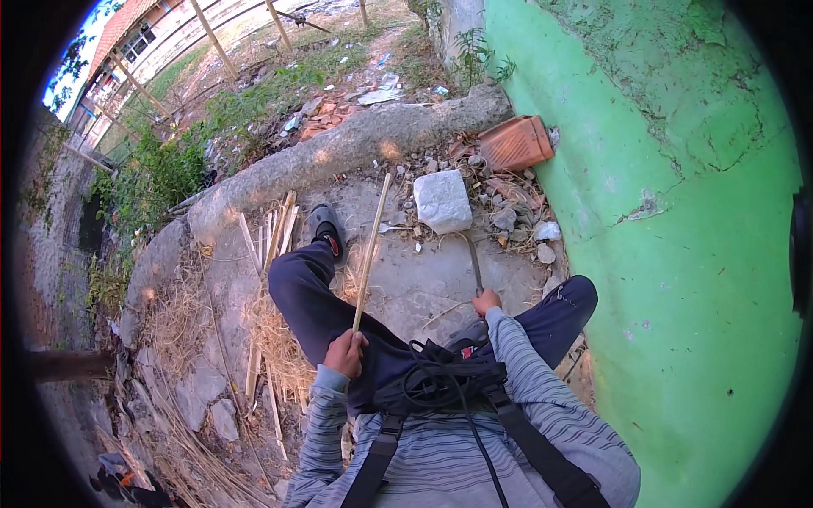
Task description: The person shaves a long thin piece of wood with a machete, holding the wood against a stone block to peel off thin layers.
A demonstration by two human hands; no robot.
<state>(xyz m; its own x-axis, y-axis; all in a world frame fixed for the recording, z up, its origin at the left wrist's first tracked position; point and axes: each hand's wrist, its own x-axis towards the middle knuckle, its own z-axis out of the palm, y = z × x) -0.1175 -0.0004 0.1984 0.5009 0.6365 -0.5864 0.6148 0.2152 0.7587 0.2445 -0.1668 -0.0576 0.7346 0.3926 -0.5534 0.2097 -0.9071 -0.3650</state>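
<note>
Near a white block (443, 203) and rubble (505, 220), the hands (345, 354) hold a pale strip (373, 247), left, and curved blade (476, 267), right.

Orange block (518, 143) beside green wall (686, 288)

Grey rough concrete grnd (406, 275). On it: 1 white block (443, 201) nr ctr, rubble (503, 220) just R of that; on L, pale shavings (284, 343) w/ split strips (281, 224) alongside, 1 dark shoe (326, 227) nr strips; lower L, broken flat stones (224, 419).
</note>
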